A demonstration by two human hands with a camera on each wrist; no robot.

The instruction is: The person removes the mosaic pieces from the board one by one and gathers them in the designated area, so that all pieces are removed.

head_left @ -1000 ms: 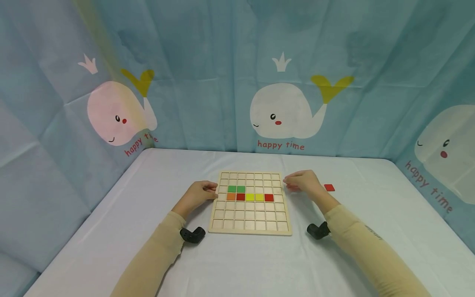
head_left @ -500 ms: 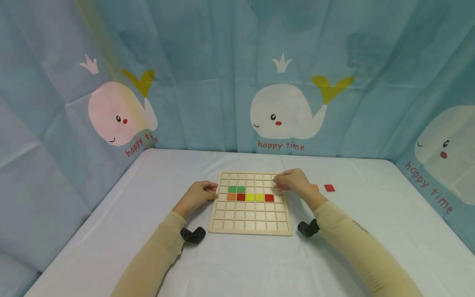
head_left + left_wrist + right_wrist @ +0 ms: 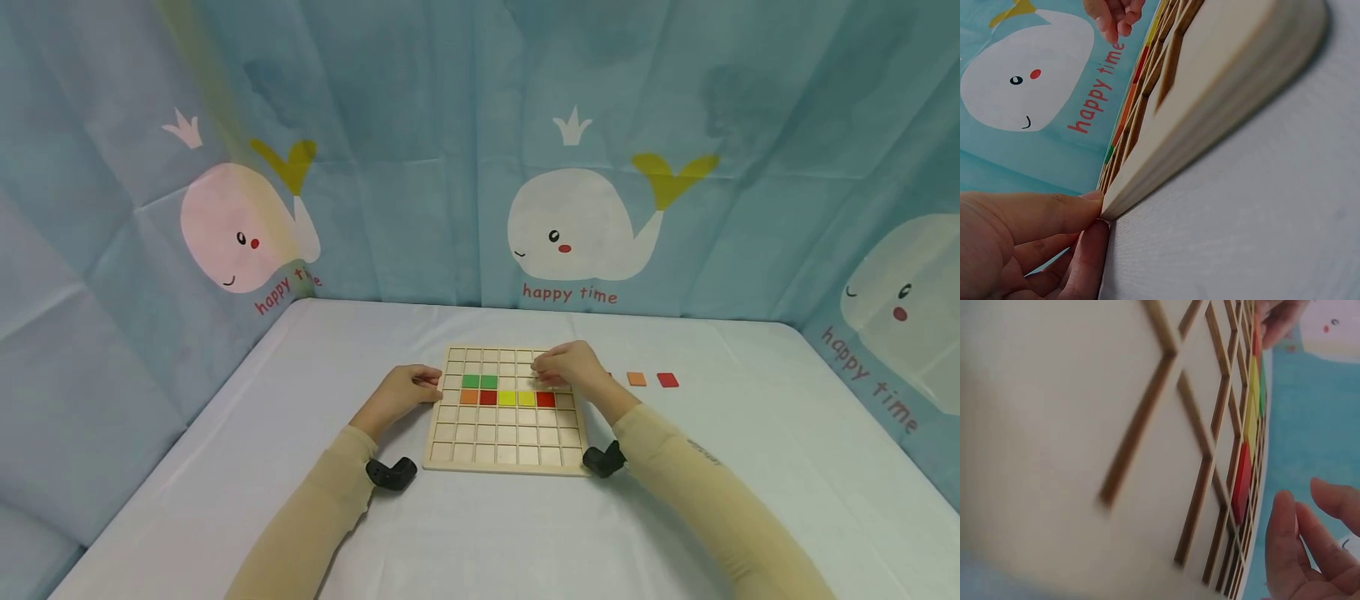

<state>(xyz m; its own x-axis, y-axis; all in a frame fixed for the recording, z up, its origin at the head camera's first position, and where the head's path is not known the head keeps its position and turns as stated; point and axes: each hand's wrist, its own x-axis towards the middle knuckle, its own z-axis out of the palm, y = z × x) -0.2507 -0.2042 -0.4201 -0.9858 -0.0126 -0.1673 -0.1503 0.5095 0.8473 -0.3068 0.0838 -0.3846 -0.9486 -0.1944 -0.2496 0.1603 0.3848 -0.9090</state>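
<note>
A square wooden grid board (image 3: 506, 454) lies on the table. My left hand (image 3: 401, 396) holds its left edge, thumb (image 3: 1054, 212) and fingers meeting at the rim in the left wrist view. Over the board's upper right hovers my right hand (image 3: 573, 371). A gap shows between its thumb (image 3: 1338, 503) and fingers, and no piece is visible there. Two green tiles (image 3: 480, 381) sit in one row of cells. Just below them run an orange tile (image 3: 469, 397), a red tile (image 3: 488, 397), two yellow tiles (image 3: 517, 398) and another red tile (image 3: 545, 400).
Right of the board, an orange tile (image 3: 636, 378) and a red tile (image 3: 667, 380) lie on the white tablecloth (image 3: 495, 533). A further red piece is mostly hidden behind the right wrist. A blue whale-print curtain (image 3: 420, 233) closes off the back.
My right hand has moved left from beside the board to over its upper right cells, uncovering the orange tile on the table. The left hand stays at the board's edge.
</note>
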